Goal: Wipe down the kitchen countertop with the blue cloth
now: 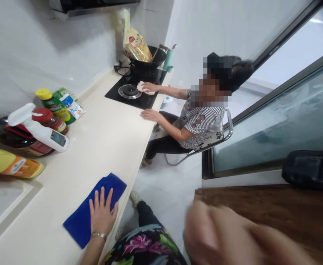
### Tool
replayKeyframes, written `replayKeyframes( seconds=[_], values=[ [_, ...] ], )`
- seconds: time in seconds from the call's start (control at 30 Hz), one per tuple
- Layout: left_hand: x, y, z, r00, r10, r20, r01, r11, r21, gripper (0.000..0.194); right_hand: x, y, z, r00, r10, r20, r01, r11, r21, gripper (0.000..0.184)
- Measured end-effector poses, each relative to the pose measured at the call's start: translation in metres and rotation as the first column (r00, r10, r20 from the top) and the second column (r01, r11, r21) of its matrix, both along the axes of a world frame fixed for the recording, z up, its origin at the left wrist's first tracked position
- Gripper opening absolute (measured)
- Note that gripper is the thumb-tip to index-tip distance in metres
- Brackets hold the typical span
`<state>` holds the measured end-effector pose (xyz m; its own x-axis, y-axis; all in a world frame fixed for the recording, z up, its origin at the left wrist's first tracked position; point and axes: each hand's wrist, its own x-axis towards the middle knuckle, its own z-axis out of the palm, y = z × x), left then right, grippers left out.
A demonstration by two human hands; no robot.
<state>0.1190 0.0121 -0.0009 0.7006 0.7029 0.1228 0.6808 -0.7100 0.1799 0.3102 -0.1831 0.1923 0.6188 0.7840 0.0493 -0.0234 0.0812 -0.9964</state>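
My left hand [102, 215] lies flat, fingers spread and open, on a blue cloth [77, 222] spread near the front edge of the pale countertop [100, 143]. A bracelet circles that wrist. My right hand [216, 235] is close to the camera at the lower right, smeared by motion, so its fingers and anything in them cannot be made out.
A white spray bottle [40, 130], sauce jars and a yellow bottle [12, 163] stand at the counter's left. Farther along, a seated person [200, 121] presses a white cloth [143, 87] on the black hob [130, 92] beside a wok [147, 60]. A wooden surface [261, 206] lies right.
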Motion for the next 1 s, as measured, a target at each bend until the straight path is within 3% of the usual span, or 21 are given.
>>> replayKeyframes(
  seconds=[0.1,0.2,0.27,0.33,0.43,0.57,0.7,0.77,0.83,0.9,1.0],
  values=[
    [0.001,0.001,-0.003,1.0,-0.001,0.029,0.0,1.0,0.018,0.054,0.022,0.076,-0.021,1.0,0.018,-0.002,-0.018,1.0,0.015,0.05],
    [0.001,0.001,-0.007,0.999,0.002,0.055,-0.003,1.0,0.031,0.055,0.024,0.124,-0.064,1.0,-0.027,-0.003,0.026,0.996,-0.091,0.036],
    [0.0,0.001,-0.009,0.998,0.008,0.06,-0.01,1.0,0.029,0.055,0.018,0.129,-0.1,0.997,0.055,0.045,-0.046,0.984,-0.173,0.032],
    [0.001,0.0,-0.009,0.998,0.018,0.054,-0.019,1.0,0.022,0.055,0.011,0.117,-0.133,0.971,0.22,0.089,-0.193,0.95,-0.246,0.031],
    [0.009,0.001,-0.006,0.998,0.064,0.026,-0.064,0.998,0.011,0.055,0.007,0.095,-0.164,0.89,0.34,0.302,-0.252,0.922,-0.295,0.026],
    [0.048,0.015,-0.001,0.994,0.104,-0.041,-0.105,0.994,-0.015,0.057,0.014,0.099,-0.174,0.806,0.3,0.511,-0.225,0.953,-0.205,0.037],
    [0.1,0.045,0.001,0.986,0.14,-0.085,-0.145,0.988,-0.049,0.061,0.023,0.14,-0.172,0.707,0.236,0.666,-0.201,0.971,-0.131,0.046],
    [0.113,0.06,0.004,0.988,0.117,-0.099,-0.125,0.989,-0.081,0.062,0.026,0.163,-0.173,0.652,0.214,0.727,-0.172,0.976,-0.133,0.048],
    [0.108,0.072,0.008,0.995,0.022,-0.094,-0.033,0.993,-0.118,0.059,0.026,0.184,-0.175,0.588,0.22,0.778,-0.125,0.975,-0.181,0.049],
    [0.082,0.078,0.009,0.992,-0.11,-0.061,0.1,0.984,-0.145,0.055,0.022,0.201,-0.177,0.517,0.258,0.816,-0.07,0.963,-0.261,0.049],
    [0.019,0.074,0.003,0.998,-0.057,0.034,0.06,0.992,-0.107,0.052,0.007,0.222,-0.179,0.434,0.356,0.827,-0.013,0.921,-0.39,0.05]
  ],
)
